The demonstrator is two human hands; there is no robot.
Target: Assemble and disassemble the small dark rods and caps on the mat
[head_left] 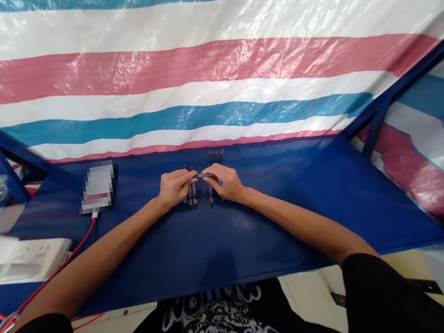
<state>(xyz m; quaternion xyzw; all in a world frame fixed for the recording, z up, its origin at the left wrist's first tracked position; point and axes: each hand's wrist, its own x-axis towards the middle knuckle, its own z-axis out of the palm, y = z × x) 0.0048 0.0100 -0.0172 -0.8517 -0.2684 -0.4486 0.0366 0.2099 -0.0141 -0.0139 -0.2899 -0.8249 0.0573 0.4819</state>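
A short dark grey rod-shaped piece [205, 175] lies crosswise between my hands, a little above the table; its exact kind is too small to tell. My left hand [177, 187] is closed with thumb and fingers on its left end. Pinched on the other end is my right hand [225, 181]. Below my left hand, several slim dark metal rods [192, 200] lie side by side, partly hidden by the fingers. Another thin dark rod [211, 198] lies by my right hand, which covers part of that group. Three small hollow-ended dark tubes [216, 154] sit in a row behind it.
A blue tabletop [217, 245] carries everything. To the left are a phone [99, 187] on a red cable [72, 253] and a white power strip [31, 256]. Striped plastic sheeting [206, 63] hangs at the back, with blue frame bars [400, 76] on both sides.
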